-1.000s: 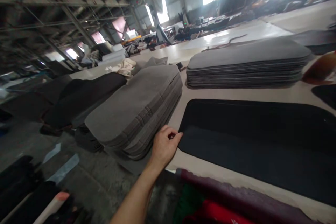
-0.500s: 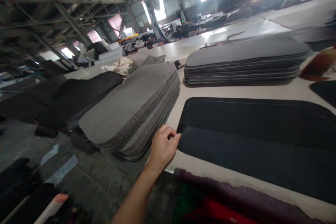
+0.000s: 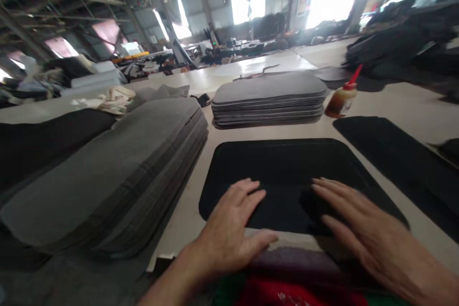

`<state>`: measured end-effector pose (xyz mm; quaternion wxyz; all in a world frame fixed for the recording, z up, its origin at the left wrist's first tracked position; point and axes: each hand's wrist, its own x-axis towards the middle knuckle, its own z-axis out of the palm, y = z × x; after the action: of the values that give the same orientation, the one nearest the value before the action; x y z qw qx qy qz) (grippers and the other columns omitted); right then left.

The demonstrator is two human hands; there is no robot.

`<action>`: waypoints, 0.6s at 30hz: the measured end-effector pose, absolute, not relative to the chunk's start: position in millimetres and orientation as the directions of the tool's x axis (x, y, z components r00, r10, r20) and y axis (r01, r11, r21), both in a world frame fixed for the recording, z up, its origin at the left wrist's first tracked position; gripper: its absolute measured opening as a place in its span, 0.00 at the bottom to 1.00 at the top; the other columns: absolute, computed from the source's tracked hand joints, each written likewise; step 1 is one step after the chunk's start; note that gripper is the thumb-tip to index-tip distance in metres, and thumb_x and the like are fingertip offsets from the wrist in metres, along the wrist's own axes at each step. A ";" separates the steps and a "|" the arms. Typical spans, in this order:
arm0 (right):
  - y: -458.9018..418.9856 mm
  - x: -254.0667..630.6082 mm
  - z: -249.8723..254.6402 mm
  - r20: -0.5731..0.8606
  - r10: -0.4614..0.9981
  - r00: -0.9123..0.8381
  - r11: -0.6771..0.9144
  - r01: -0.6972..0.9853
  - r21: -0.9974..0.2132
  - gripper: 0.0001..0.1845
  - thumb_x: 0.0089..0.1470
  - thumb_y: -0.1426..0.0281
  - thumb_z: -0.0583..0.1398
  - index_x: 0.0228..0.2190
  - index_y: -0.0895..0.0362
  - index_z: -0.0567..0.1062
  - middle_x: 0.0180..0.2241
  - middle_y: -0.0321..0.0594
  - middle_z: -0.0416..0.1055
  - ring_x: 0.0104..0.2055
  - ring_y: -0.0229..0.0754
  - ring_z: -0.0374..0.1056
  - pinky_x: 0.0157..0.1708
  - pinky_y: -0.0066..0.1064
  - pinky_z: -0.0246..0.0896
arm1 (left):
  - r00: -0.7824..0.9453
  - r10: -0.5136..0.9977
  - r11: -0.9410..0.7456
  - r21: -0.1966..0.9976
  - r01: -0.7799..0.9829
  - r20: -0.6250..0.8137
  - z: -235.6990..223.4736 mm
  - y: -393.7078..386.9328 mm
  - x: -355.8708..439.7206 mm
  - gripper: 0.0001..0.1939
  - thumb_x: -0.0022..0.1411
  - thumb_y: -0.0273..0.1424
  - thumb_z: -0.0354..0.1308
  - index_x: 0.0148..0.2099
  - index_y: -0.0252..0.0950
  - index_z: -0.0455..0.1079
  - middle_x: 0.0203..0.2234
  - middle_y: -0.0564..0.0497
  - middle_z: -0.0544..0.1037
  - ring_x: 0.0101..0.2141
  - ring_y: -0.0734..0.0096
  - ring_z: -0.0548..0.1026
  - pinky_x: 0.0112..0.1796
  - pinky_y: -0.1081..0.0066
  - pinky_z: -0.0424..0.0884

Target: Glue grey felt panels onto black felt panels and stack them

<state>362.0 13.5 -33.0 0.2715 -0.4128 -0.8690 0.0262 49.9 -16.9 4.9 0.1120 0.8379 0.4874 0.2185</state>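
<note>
A black mat [image 3: 287,172] with rounded corners lies flat on the beige table [image 3: 405,105] in front of me. My left hand [image 3: 233,229] rests on its near left edge, fingers stretched out and flat. My right hand [image 3: 362,224] lies on its near right part, fingers spread and flat too. Neither hand holds anything.
A tall stack of grey felt pads [image 3: 107,172] stands at the left, and a lower stack of dark pads [image 3: 268,98] lies behind the mat. A glue bottle with a red nozzle [image 3: 342,98] stands at its right. Another black mat [image 3: 398,162] lies to the right.
My left hand has let go of the mat's corner that it pinched and now lies flat. My right hand has come into view on the mat. The view has swung right.
</note>
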 end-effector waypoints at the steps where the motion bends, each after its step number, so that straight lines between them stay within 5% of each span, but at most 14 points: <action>1: 12.4 347.1 -36.5 0.433 0.681 -0.591 0.711 0.676 -0.195 0.28 0.69 0.60 0.51 0.66 0.52 0.60 0.67 0.42 0.56 0.66 0.54 0.57 0.61 0.47 0.59 | 0.520 0.838 -0.539 0.395 0.744 0.165 4.3 -13.8 61.6 0.38 0.62 0.52 0.61 0.67 0.39 0.60 0.66 0.42 0.62 0.67 0.49 0.57 0.64 0.50 0.58; 5: 9.6 311.6 -50.8 0.340 0.616 -0.710 0.751 0.660 0.019 0.35 0.67 0.56 0.54 0.67 0.63 0.57 0.68 0.50 0.50 0.69 0.55 0.49 0.65 0.51 0.55 | 0.629 0.776 -0.575 0.370 0.730 -0.037 -9.9 -5.4 85.3 0.52 0.61 0.64 0.50 0.74 0.38 0.41 0.71 0.44 0.48 0.70 0.52 0.45 0.68 0.47 0.46; 9: 3.7 322.7 -51.3 0.280 0.654 -0.703 0.706 0.700 0.106 0.40 0.66 0.50 0.54 0.66 0.68 0.59 0.69 0.56 0.47 0.70 0.58 0.47 0.63 0.56 0.56 | 0.613 0.788 -0.591 0.204 0.781 -0.063 -25.2 -5.5 69.1 0.51 0.61 0.64 0.48 0.74 0.38 0.43 0.71 0.44 0.46 0.70 0.51 0.47 0.67 0.44 0.49; 18: -4.6 373.3 -52.1 0.405 0.752 -0.520 0.483 0.853 0.198 0.46 0.66 0.44 0.46 0.60 0.75 0.66 0.65 0.68 0.53 0.66 0.65 0.55 0.55 0.56 0.67 | 0.504 0.824 -0.468 -0.189 0.863 0.261 -52.7 -16.4 -18.9 0.47 0.65 0.54 0.52 0.74 0.37 0.38 0.69 0.41 0.55 0.65 0.50 0.61 0.59 0.50 0.65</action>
<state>373.3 -4.6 -52.1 0.1326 -0.4715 -0.8510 -0.1897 -18.9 -16.4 -52.7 -0.1488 0.8542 0.4938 0.0665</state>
